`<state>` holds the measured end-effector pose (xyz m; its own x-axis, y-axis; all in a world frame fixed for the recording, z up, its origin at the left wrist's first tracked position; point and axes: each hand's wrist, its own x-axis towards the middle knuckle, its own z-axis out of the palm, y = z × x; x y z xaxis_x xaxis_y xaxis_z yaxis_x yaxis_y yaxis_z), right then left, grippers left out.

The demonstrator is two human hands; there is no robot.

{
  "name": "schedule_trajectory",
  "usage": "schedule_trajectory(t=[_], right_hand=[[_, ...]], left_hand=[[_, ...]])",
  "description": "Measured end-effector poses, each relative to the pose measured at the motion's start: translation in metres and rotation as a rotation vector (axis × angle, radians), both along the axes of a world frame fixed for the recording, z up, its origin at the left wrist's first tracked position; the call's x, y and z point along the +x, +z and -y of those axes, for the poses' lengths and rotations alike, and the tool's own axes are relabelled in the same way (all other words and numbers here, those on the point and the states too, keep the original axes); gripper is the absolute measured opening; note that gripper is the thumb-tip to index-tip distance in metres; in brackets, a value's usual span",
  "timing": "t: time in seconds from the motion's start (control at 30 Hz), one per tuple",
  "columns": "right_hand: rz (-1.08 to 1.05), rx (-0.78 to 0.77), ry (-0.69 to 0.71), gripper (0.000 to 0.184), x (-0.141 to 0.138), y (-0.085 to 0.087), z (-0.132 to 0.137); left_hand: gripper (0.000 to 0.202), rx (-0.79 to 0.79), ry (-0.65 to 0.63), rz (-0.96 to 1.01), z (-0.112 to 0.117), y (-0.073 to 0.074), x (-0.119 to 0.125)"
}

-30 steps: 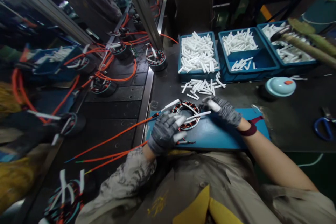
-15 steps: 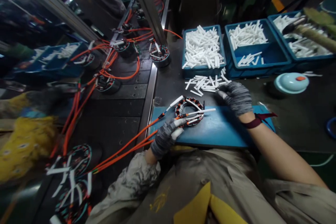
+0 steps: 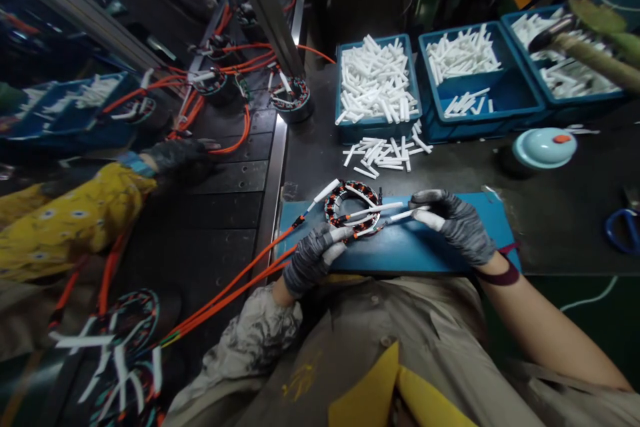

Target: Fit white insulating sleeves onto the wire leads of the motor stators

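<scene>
A ring-shaped motor stator (image 3: 332,205) with black, orange and white windings lies on the blue mat (image 3: 425,253). My gloved left hand (image 3: 313,256) is at its lower left, thumb and fingers closed on an orange lead wire (image 3: 280,268). My gloved right hand (image 3: 454,227), right of the ring, pinches a short white sleeve tube (image 3: 401,215). The tube's left end meets a thin lead end beside the ring; how far it is over the lead I cannot tell. Another white tube (image 3: 387,207) lies just above it, on a second lead.
Loose white tubes (image 3: 387,152) lie beyond the mat, before blue bins (image 3: 380,128) of tubes. A light-blue lidded container (image 3: 545,147) and scissors (image 3: 620,230) are at right. Leftward, a co-worker's yellow sleeve (image 3: 85,213) reaches over a line holding more stators (image 3: 293,100).
My right hand has come from the loose tubes down to the ring, now with a white tube in its fingers. My left hand stays by the ring. The co-worker's arm has reached forward.
</scene>
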<state>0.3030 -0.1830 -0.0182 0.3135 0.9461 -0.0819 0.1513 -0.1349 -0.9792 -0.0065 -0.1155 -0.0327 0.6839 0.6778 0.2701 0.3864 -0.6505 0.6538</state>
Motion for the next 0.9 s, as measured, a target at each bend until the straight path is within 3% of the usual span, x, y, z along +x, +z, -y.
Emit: schedule_trajectory(t=[0.23,0.43,0.67,0.73,0.83,0.9], right_hand=[[-0.062,-0.008,0.22,0.041,-0.005,-0.004,0.005],[0.272,0.051,0.379,0.027,-0.013,0.003,0.023],[0.397,0.318,0.67,0.033,-0.028,0.004,0.009],[0.533,0.374,0.652,0.033,-0.04,0.004,0.008],[0.827,0.405,0.429,0.038,-0.06,0.002,0.01],[0.977,0.338,0.312,0.039,-0.068,-0.001,0.012]], left_hand=[[0.034,-0.072,-0.006,-0.011,0.0,0.004,-0.004],[0.037,-0.124,-0.057,0.03,-0.003,0.003,-0.008],[0.035,-0.139,-0.067,-0.045,-0.003,0.003,-0.012],[0.035,-0.132,-0.059,-0.024,-0.002,0.002,-0.013],[0.035,-0.131,-0.066,0.008,-0.001,0.0,-0.011],[0.036,-0.131,-0.088,0.002,0.0,-0.002,-0.009]])
